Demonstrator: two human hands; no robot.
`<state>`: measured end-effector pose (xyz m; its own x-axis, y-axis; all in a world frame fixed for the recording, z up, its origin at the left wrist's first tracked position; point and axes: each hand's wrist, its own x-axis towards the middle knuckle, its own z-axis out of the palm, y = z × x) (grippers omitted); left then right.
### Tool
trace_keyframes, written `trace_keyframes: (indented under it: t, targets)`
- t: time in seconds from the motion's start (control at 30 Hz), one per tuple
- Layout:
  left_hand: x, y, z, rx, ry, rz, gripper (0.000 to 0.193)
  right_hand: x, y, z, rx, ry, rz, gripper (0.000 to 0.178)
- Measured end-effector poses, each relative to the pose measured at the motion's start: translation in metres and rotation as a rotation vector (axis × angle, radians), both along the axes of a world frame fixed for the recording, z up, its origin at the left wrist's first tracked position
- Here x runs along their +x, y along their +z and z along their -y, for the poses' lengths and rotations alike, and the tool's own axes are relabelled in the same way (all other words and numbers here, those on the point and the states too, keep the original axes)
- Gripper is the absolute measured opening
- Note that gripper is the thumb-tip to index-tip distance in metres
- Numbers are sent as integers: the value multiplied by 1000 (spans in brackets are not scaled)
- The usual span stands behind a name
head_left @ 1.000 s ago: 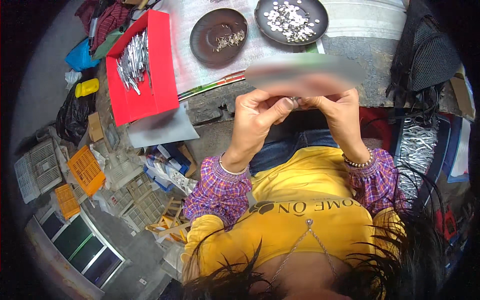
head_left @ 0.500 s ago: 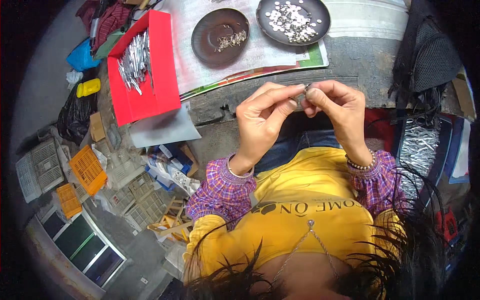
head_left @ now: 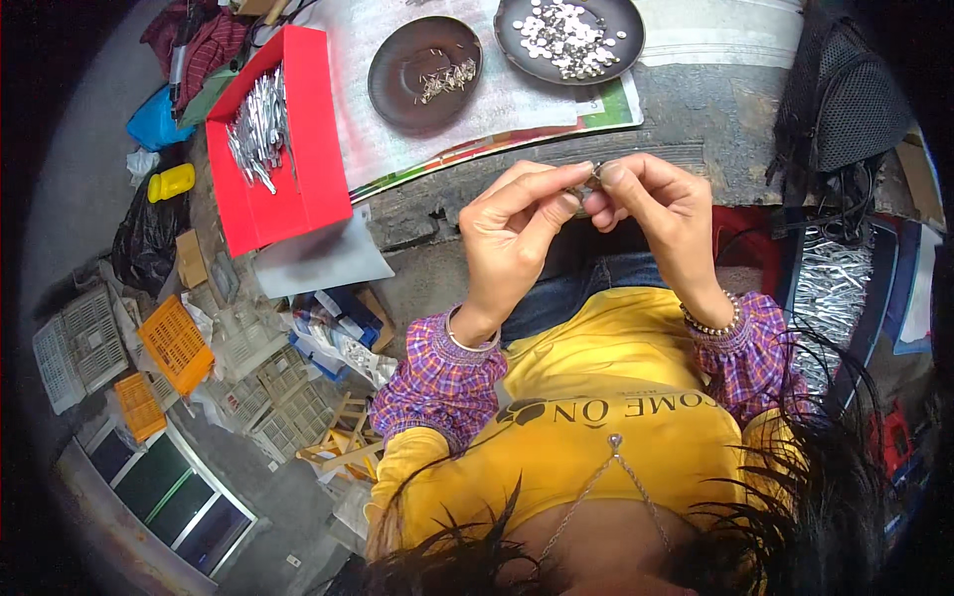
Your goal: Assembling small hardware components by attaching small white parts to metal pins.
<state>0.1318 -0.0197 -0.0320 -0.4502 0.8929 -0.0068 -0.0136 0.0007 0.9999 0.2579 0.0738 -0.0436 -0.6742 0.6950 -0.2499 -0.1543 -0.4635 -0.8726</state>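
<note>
My left hand (head_left: 519, 221) and my right hand (head_left: 660, 211) meet fingertip to fingertip just off the table's near edge. Both are closed in a pinch on a small metal piece (head_left: 595, 175), mostly covered by the fingers, so its kind does not show. Beyond them a dark round dish (head_left: 396, 91) holds a little heap of small metal pins. To its right, a second dark dish (head_left: 626, 62) carries many small silvery round discs. A red open box (head_left: 320, 169) at the left is partly filled with slender silvery metal pieces.
Printed sheets (head_left: 348, 60) lie under the dishes on the worn table (head_left: 711, 109). A black mesh bag (head_left: 860, 109) sits at the right edge. Below it, a bin (head_left: 833, 288) is full of silvery strips. Orange baskets (head_left: 175, 346) and grey crates stand on the floor at left.
The view has shifted slightly, so the dishes, box and hands appear a little further left. Both hands keep their pinch, with only small finger movement.
</note>
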Motion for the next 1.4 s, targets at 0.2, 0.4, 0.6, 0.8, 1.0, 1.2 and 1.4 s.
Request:
trace_keyframes:
  t: [0.2,0.4,0.6,0.8,1.0,1.2,1.4]
  targets:
    - [0,2,-2,8,-9,-39,20,2,3,0,512,31,133,14]
    - [0,3,-2,-42,10,55,20,1,6,-9,37,-109,18,17]
    - [1,11,-1,-115,-1,142,20,2,6,-15,203,-130,88,15]
    - [-2,9,-1,-129,11,206,20,5,1,-16,228,-41,-53,23]
    - [-2,8,-1,-115,15,206,20,11,-3,-17,54,66,-157,44]
    - [-3,8,0,-107,9,201,20,13,3,-18,-175,91,-175,49]
    - [-3,8,0,-112,11,207,20,13,4,-18,-194,126,-164,53]
